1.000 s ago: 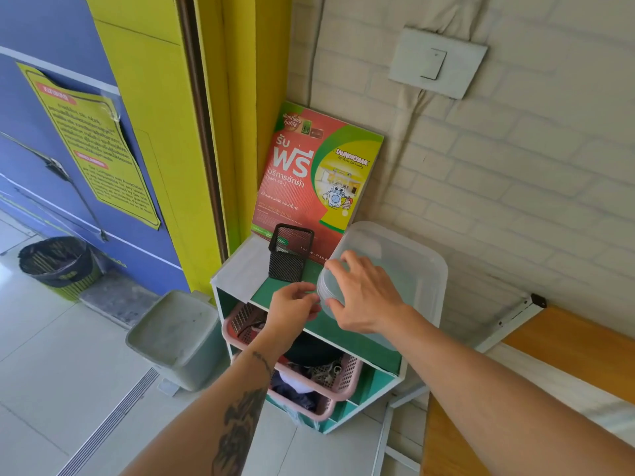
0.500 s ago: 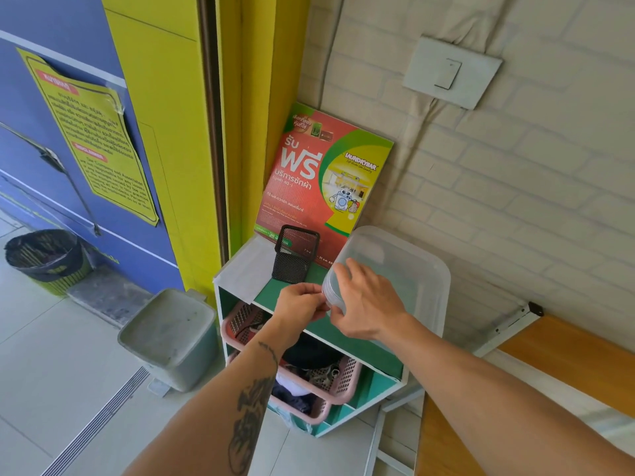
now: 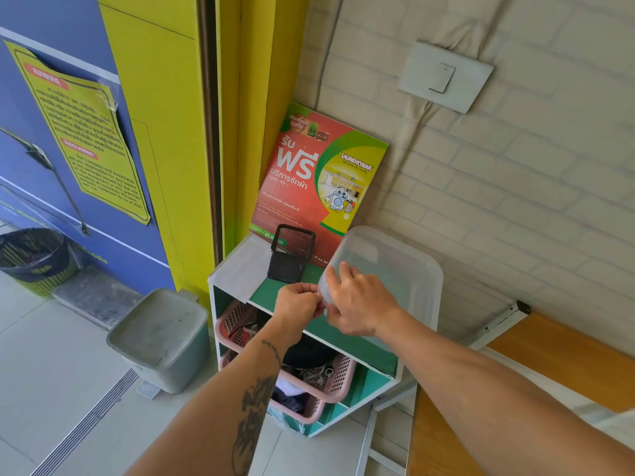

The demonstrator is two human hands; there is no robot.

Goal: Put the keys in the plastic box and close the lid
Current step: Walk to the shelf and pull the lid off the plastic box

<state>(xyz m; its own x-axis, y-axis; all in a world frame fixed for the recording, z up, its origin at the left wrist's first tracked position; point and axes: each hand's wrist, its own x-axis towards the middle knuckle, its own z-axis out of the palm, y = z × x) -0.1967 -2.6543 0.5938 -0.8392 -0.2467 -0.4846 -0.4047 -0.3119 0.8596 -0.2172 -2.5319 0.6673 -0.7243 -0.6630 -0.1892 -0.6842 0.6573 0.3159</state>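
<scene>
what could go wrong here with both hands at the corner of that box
1. The plastic box sits near the right edge of the shelf top; prying at its corner might push it off.
2. The mesh cup stands close by the left hand and could get knocked over.
3. No keys are visible; if pinched in the left fingers, they may drop into the pink baskets below.

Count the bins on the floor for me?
2: a grey lidded bin beside the shelf, and a black-lined basket bin at the far left by the blue wall. Others may sit outside the view.
</scene>
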